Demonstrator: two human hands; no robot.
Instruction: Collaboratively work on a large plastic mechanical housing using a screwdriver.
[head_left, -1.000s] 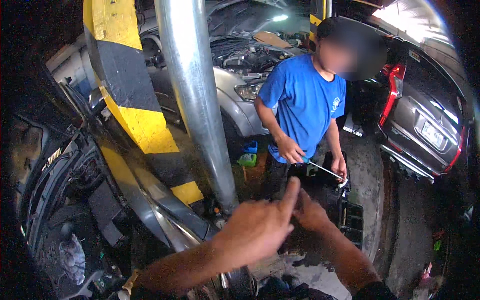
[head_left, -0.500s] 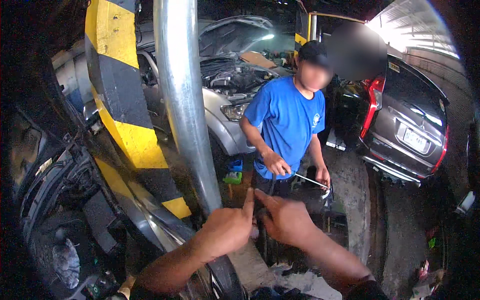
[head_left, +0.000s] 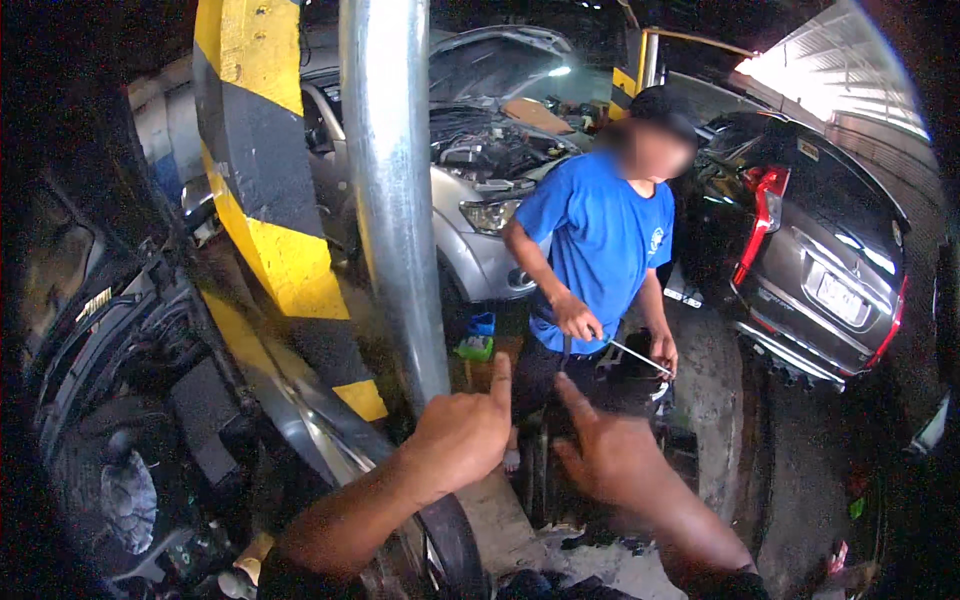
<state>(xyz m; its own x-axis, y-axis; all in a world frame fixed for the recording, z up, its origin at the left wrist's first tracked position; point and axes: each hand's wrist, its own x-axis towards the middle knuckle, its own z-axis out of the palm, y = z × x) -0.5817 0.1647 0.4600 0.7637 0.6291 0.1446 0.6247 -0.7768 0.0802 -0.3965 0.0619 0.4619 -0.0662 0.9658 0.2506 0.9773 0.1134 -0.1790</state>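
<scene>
My left hand (head_left: 465, 430) is raised in the lower middle, its index finger stretched upward and the other fingers curled, with nothing in it. A short gap away, my right hand (head_left: 612, 450) has its index finger and thumb stretched out and is also bare. Neither hand touches anything. Beyond them stands a person in a blue T-shirt (head_left: 610, 230) and dark cap, head tilted down. That person holds a thin silver rod (head_left: 640, 354) with a dark handle, like a long screwdriver, across both hands. Dark parts (head_left: 590, 460) lie low behind my right hand, mostly hidden.
A round metal post (head_left: 390, 200) and a yellow-and-black striped pillar (head_left: 262, 180) rise at left. A silver car (head_left: 490, 240) with its hood up stands behind, a dark SUV (head_left: 820, 270) at right. An open engine bay (head_left: 200, 430) fills the lower left. Blue and green containers (head_left: 478, 338) sit on the floor.
My fingertips, close together before, have drawn apart, the right hand moving right and the left index finger now more upright. The view has shifted slightly; the person still holds the rod.
</scene>
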